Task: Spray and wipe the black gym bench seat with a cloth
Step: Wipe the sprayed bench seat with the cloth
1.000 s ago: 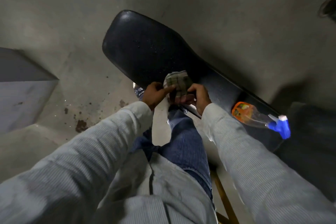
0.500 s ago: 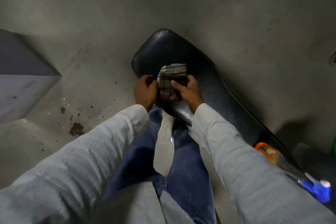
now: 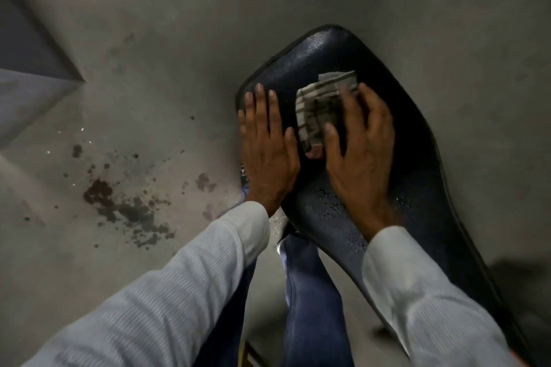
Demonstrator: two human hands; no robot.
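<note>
The right hand (image 3: 357, 140) presses the cloth (image 3: 322, 107) flat on the wet seat (image 3: 417, 158), fingers spread, slightly blurred; the left hand (image 3: 265, 140) rests flat beside it. Firm, overlapping strokes should probably clear the droplets (image 3: 331, 205).

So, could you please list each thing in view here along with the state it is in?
bench seat: wet, droplets near the wrist.
cloth: folded, pressed flat on the seat.
right hand: fingers spread, presses on the cloth.
left hand: flat, fingers straight, rests on the seat's edge.
floor: stained with dark spots.
</note>
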